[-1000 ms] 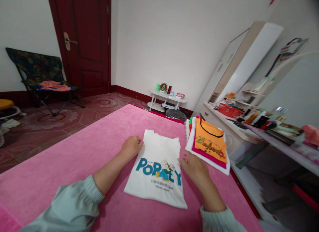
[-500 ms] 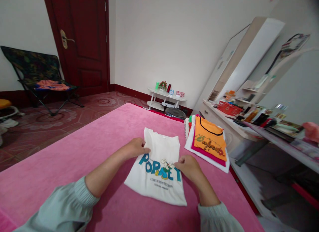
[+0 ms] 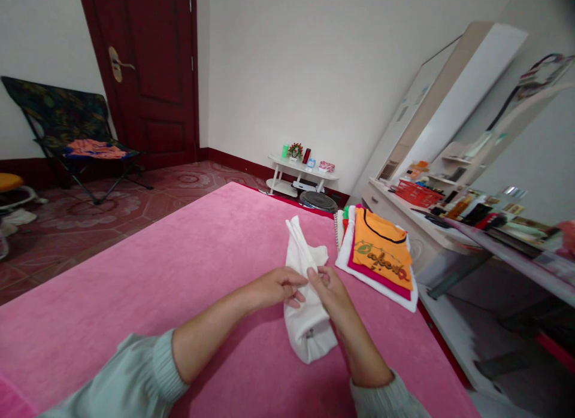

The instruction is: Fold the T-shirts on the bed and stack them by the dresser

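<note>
Near six o'clock in view, the right hand [image 3: 330, 289] pinches the white shirt [image 3: 305, 325], its print unreadable; the left hand [image 3: 281, 287] touches it, grip unclear. At four o'clock, an orange shirt [image 3: 381, 244] bears blurry script.

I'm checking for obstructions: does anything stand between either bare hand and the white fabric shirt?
Nothing visible does: the bare left hand and bare right hand both touch the white fabric shirt directly. The multicoloured stack of folded cloth garments lies off to the right, not between them.

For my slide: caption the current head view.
Left hand and right hand on a folded white shirt, pink cloth beneath, stacked clothes nearby.
</note>
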`<state>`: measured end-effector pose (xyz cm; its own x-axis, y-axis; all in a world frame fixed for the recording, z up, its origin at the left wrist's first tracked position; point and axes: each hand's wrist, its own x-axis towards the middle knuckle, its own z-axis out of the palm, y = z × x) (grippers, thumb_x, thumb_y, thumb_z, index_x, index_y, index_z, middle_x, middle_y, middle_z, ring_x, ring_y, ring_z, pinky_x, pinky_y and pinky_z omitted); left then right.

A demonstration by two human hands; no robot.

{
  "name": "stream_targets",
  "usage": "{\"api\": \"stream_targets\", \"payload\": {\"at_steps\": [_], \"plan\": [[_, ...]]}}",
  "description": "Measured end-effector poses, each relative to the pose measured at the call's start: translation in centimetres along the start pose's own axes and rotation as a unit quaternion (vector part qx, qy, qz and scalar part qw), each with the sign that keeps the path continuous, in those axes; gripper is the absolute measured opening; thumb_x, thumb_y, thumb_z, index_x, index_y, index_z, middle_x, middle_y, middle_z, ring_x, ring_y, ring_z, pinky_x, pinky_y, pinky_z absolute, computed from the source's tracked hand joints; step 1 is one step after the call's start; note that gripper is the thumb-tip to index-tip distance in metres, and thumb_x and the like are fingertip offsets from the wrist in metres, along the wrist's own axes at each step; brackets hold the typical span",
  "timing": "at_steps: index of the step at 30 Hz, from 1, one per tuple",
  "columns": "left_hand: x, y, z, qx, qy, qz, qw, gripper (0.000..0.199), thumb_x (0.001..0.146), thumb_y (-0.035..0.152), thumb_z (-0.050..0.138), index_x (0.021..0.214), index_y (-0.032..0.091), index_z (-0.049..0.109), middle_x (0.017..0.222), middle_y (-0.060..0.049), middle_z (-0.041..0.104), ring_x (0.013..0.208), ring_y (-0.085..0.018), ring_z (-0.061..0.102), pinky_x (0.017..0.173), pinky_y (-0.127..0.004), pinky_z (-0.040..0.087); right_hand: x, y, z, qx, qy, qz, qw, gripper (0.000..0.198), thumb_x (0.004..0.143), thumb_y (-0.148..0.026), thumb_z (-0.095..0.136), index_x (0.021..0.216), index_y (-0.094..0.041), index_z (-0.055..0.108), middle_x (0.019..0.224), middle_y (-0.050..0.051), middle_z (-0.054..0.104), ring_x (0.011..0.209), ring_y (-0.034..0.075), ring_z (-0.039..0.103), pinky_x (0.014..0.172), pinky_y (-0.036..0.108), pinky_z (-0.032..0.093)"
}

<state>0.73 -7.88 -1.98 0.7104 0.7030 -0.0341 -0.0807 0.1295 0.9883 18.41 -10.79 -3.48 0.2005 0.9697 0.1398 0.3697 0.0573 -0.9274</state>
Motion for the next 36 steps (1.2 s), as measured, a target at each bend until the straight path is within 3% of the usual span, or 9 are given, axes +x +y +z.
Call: {"api": "stream_targets", "payload": {"at_steps": [3, 5, 8, 13, 17, 22, 27, 32, 36], "plan": [[0.5, -1.1, -0.5, 0.084, 0.025, 0.061, 0.994, 0.026, 0.078, 0.019, 0.057, 0.099, 0.012, 0.070, 0.096, -0.009, 0.061, 0.078, -0.016, 0.062, 0.070, -0.030, 0.052, 0.4, 0.8, 0.4, 0.021, -0.008, -0.015, 1.000, 0.078, 0.053, -0.046, 0.076, 0.119, -0.014, 0.048, 0.102, 0.012, 0.068, 0.090, 0.026, 0.064, 0.077, 0.036, 0.051], [0.9, -1.7, -1.5, 0.188, 0.119, 0.124, 0.967, 0.030, 0.080, 0.011, 0.049, 0.101, 0.013, 0.069, 0.095, -0.008, 0.063, 0.083, -0.016, 0.061, 0.076, -0.030, 0.051, 0.4, 0.5, 0.6, 0.025, -0.025, -0.038, 0.999, 0.070, 0.056, -0.044, 0.072, 0.117, -0.014, 0.052, 0.103, 0.012, 0.068, 0.091, 0.026, 0.064, 0.080, 0.037, 0.051], [1.2, -2.7, -3.7, 0.356, 0.234, 0.182, 0.886, 0.035, 0.075, 0.002, 0.048, 0.098, 0.017, 0.070, 0.096, -0.007, 0.065, 0.092, -0.018, 0.059, 0.088, -0.032, 0.046, -0.2, -1.2, 0.9, 0.022, -0.044, -0.062, 0.997, 0.047, 0.070, -0.040, 0.060, 0.109, -0.014, 0.059, 0.100, 0.009, 0.069, 0.089, 0.024, 0.063, 0.079, 0.035, 0.051], [1.3, -3.8, -5.9, 0.431, 0.253, 0.152, 0.853, 0.032, 0.074, 0.002, 0.049, 0.093, 0.016, 0.070, 0.093, -0.006, 0.066, 0.089, -0.018, 0.060, 0.083, -0.030, 0.047, -1.8, -5.2, 0.1, -0.018, 0.032, -0.096, 0.995, 0.042, 0.077, -0.039, 0.055, 0.109, -0.013, 0.063, 0.097, 0.009, 0.070, 0.088, 0.024, 0.062, 0.075, 0.033, 0.052], [0.9, -3.6, -5.4, 0.441, 0.253, 0.142, 0.849, 0.028, 0.074, 0.006, 0.053, 0.092, 0.017, 0.070, 0.094, -0.006, 0.065, 0.092, -0.018, 0.059, 0.085, -0.030, 0.046, -1.0, -8.3, -4.3, -0.139, 0.164, -0.160, 0.963, 0.049, 0.077, -0.044, 0.055, 0.116, -0.015, 0.061, 0.105, 0.009, 0.067, 0.092, 0.026, 0.062, 0.080, 0.036, 0.051], [0.7, -3.0, -4.9, 0.438, 0.263, 0.107, 0.853, 0.028, 0.076, 0.008, 0.053, 0.094, 0.019, 0.071, 0.096, -0.006, 0.064, 0.095, -0.019, 0.058, 0.086, -0.030, 0.045, 5.5, -11.1, -13.5, -0.368, 0.231, -0.250, 0.865, 0.045, 0.080, -0.038, 0.046, 0.118, -0.019, 0.060, 0.112, 0.012, 0.063, 0.098, 0.028, 0.059, 0.088, 0.036, 0.045], [1.1, -2.9, -4.9, 0.434, 0.270, 0.092, 0.854, 0.027, 0.076, 0.008, 0.051, 0.089, 0.021, 0.071, 0.095, -0.004, 0.064, 0.094, -0.019, 0.058, 0.083, -0.029, 0.045, 12.6, -7.3, -19.4, -0.561, 0.175, -0.179, 0.789, 0.039, 0.083, -0.025, 0.043, 0.118, -0.015, 0.058, 0.102, 0.017, 0.063, 0.095, 0.030, 0.058, 0.082, 0.038, 0.043], [1.4, -3.0, -5.0, 0.431, 0.269, 0.088, 0.857, 0.026, 0.078, 0.009, 0.049, 0.087, 0.021, 0.071, 0.092, -0.003, 0.064, 0.091, -0.017, 0.058, 0.080, -0.027, 0.044, 14.2, 0.0, -19.0, -0.631, 0.126, -0.051, 0.764, 0.041, 0.088, -0.033, 0.043, 0.118, -0.008, 0.056, 0.101, 0.017, 0.061, 0.083, 0.026, 0.061, 0.070, 0.035, 0.044], [1.5, -3.1, -5.0, 0.435, 0.265, 0.082, 0.857, 0.026, 0.078, 0.009, 0.049, 0.087, 0.021, 0.071, 0.093, -0.003, 0.063, 0.092, -0.017, 0.058, 0.080, -0.027, 0.044, 14.1, 0.9, -18.2, -0.659, 0.132, -0.031, 0.740, 0.039, 0.092, -0.032, 0.036, 0.117, -0.012, 0.057, 0.106, 0.016, 0.058, 0.082, 0.022, 0.061, 0.068, 0.031, 0.042]]}}
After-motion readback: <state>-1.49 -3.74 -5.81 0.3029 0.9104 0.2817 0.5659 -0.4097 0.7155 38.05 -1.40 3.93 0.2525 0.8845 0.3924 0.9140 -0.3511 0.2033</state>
